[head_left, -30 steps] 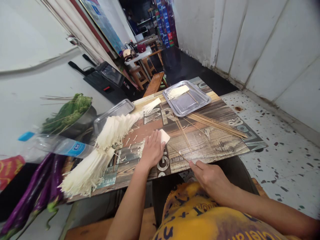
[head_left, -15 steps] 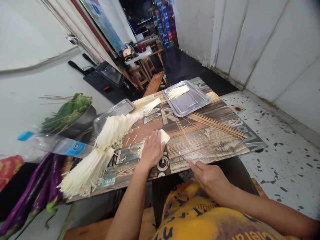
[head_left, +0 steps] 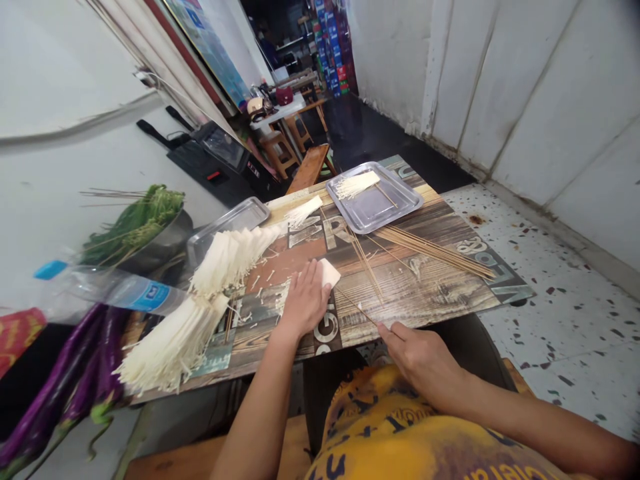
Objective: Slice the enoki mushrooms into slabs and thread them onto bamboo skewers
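My left hand (head_left: 303, 299) lies flat, fingers together, pressing a small bundle of white enoki strands (head_left: 327, 272) onto the printed wooden table (head_left: 440, 293). My right hand (head_left: 423, 357) sits at the table's near edge and pinches the end of a thin bamboo skewer (head_left: 356, 307), whose tip points at the bundle under my left hand.
Big heaps of white strands (head_left: 200, 300) lie at the left. Loose skewers (head_left: 430, 248) fan out at the right. A metal tray (head_left: 374, 195) with one skewered bundle sits at the back, another tray (head_left: 235, 220) back left. Greens in a bowl (head_left: 140, 227), a water bottle (head_left: 115, 288) and purple eggplants (head_left: 75, 387) crowd the left edge.
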{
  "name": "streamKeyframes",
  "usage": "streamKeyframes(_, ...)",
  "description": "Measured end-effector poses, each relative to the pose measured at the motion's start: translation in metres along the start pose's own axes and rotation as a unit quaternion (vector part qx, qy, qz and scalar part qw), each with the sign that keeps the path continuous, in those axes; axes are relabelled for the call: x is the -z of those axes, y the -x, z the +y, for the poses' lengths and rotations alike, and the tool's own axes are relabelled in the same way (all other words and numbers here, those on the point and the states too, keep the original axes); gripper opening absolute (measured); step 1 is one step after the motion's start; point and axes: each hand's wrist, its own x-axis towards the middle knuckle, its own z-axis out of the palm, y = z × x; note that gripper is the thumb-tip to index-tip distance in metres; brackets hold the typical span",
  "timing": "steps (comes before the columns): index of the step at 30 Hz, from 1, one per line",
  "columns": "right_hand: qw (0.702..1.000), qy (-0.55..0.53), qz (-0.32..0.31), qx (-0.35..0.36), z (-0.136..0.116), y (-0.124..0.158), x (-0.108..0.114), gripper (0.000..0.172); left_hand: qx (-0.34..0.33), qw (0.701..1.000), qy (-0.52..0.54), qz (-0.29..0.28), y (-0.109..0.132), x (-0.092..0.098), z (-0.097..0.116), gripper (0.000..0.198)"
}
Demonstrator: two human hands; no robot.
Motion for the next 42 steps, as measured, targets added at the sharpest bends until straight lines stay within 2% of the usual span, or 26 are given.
streamKeyframes(19, 0.999, 0.042, 0.007, 0.005, -0.006, -0.006, -0.006, 0.035, 0.001, 1.0, 0.004, -0.002, -0.001, 0.0, 0.001, 0.057)
streamKeyframes(26, 0.998, 0.066, 0.017, 0.011, -0.011, -0.011, -0.005, 0.031, 0.013, 0.998, 0.039, -0.043, -0.001, 0.013, -0.001, 0.059)
streamKeyframes(29, 0.997, 0.071, 0.015, 0.011, -0.011, -0.011, -0.004, 0.032, 0.036, 0.998, 0.037, -0.044, -0.004, 0.022, 0.0, 0.058)
streamKeyframes(35, 0.999, 0.052, -0.007, 0.006, -0.011, -0.013, -0.001, 0.031, 0.099, 0.994, -0.048, -0.011, -0.01, 0.027, 0.013, 0.054)
streamKeyframes(39, 0.998, 0.043, -0.049, 0.008, -0.01, -0.015, 0.002, 0.034, 0.081, 0.997, -0.007, -0.008, -0.007, 0.034, -0.006, 0.052)
streamKeyframes(42, 0.998, 0.037, -0.058, 0.002, -0.01, -0.015, 0.002, 0.033, 0.134, 0.991, 0.006, 0.023, -0.005, 0.039, -0.022, 0.05)
